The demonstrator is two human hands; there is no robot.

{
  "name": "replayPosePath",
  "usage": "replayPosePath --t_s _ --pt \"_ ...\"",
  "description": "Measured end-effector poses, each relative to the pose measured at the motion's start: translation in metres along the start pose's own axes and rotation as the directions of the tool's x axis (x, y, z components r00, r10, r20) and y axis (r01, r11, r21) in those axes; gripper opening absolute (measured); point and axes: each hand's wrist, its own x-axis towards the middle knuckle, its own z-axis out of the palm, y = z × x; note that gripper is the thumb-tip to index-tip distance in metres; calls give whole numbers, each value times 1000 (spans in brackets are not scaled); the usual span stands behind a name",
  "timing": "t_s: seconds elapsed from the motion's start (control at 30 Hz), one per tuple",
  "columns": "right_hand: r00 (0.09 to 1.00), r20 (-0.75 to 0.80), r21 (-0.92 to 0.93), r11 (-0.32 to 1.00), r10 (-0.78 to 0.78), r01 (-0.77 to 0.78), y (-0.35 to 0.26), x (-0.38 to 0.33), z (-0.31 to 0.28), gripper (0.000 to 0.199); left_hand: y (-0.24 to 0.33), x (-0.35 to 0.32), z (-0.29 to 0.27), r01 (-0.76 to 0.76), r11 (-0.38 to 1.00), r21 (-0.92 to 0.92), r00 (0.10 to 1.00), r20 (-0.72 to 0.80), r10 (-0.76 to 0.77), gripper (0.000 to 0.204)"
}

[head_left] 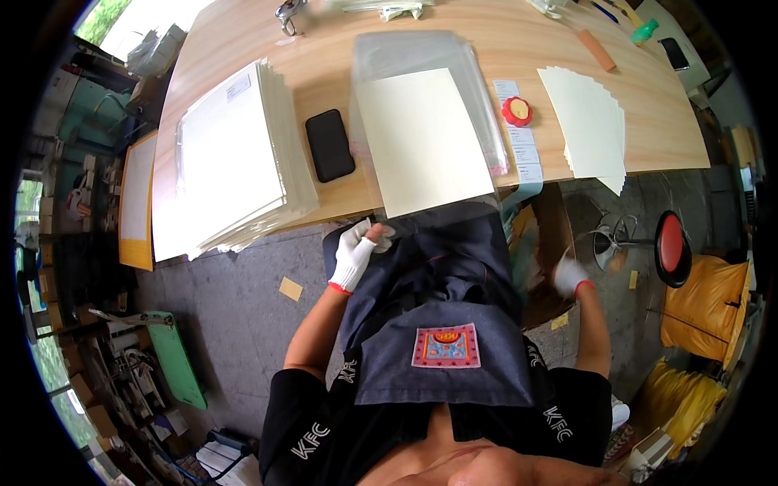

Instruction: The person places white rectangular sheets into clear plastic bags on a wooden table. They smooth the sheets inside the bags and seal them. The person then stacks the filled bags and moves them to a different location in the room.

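A cream sheet of card (425,142) lies over a stack of clear plastic bags (412,50), whose near end hangs past the table edge above my lap. My left hand (355,255), in a white knit glove with a bare fingertip showing, is closed beside the bags' near left corner; whatever it pinches is hidden. Off to the right, below the table edge, my right hand (570,278) is smeared by motion. It is gloved too and hangs beside an open cardboard box (551,235). A faint, blurred clear shape shows over the box, left of that hand.
On the table are a tall pile of bagged sheets (231,154), a black phone (330,146), a label strip (525,154), a red round pot (516,112) and fanned cream cards (585,121). A red-topped stool (671,249) stands at the right.
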Motion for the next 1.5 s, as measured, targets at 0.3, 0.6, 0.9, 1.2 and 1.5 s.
replayPosePath --t_s 0.3,0.6,0.9,1.2,1.5 --pt "137 -987 141 838 80 527 -129 -47 -186 40 0 21 13 -504 50 863 559 282 780 30" --pt "199 -972 229 726 128 649 -152 -11 -225 25 -7 9 21 -330 793 512 802 -291 522 11" --pt "273 -804 559 517 528 648 -142 -14 -208 19 -21 8 26 -361 933 13 684 -677 274 30" --pt "421 -726 688 584 544 431 -72 -28 -186 23 70 50 78 -557 87 826 607 333 721 32" --pt "636 -463 743 -121 617 658 -76 32 -153 25 70 124 191 -755 10 655 549 624 556 42"
